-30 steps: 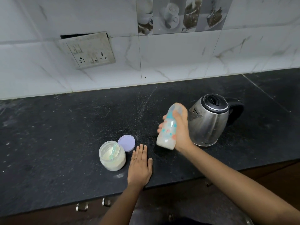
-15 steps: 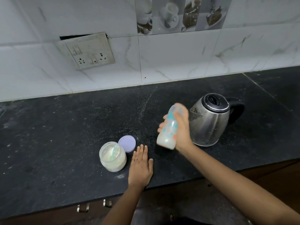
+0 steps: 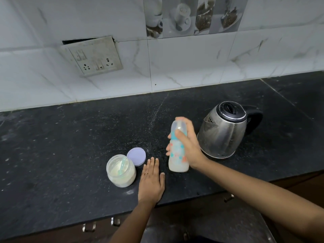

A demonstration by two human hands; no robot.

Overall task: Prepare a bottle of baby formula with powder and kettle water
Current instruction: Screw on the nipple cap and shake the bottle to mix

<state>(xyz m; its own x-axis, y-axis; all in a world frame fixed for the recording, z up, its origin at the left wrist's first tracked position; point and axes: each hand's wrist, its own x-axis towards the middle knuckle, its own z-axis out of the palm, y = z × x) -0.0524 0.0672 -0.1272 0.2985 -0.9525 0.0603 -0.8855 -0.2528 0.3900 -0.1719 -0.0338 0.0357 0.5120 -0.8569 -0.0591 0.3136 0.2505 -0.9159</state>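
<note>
My right hand (image 3: 190, 146) grips a capped baby bottle (image 3: 176, 155) with teal and orange print and whitish liquid in its lower part. The bottle stands nearly upright, blurred, just above the black counter (image 3: 70, 146). My left hand (image 3: 151, 181) lies flat on the counter, palm down, fingers together, holding nothing. To its left stands an open jar of formula powder (image 3: 121, 172) with a pale green scoop inside. The jar's lilac lid (image 3: 136, 156) lies flat behind it. A steel kettle (image 3: 226, 132) with a shut black lid stands right of the bottle.
A white marble-tile wall (image 3: 175, 67) backs the counter, with a loose switch-and-socket plate (image 3: 94, 57) at upper left. Spilled white specks dot the counter around the lid. Dark cabinet fronts with metal handles (image 3: 89, 227) run below the front edge.
The bottle has swung from a tilt to nearly upright and dropped slightly in my right hand, with motion blur. My left hand, the jar and the kettle stay put.
</note>
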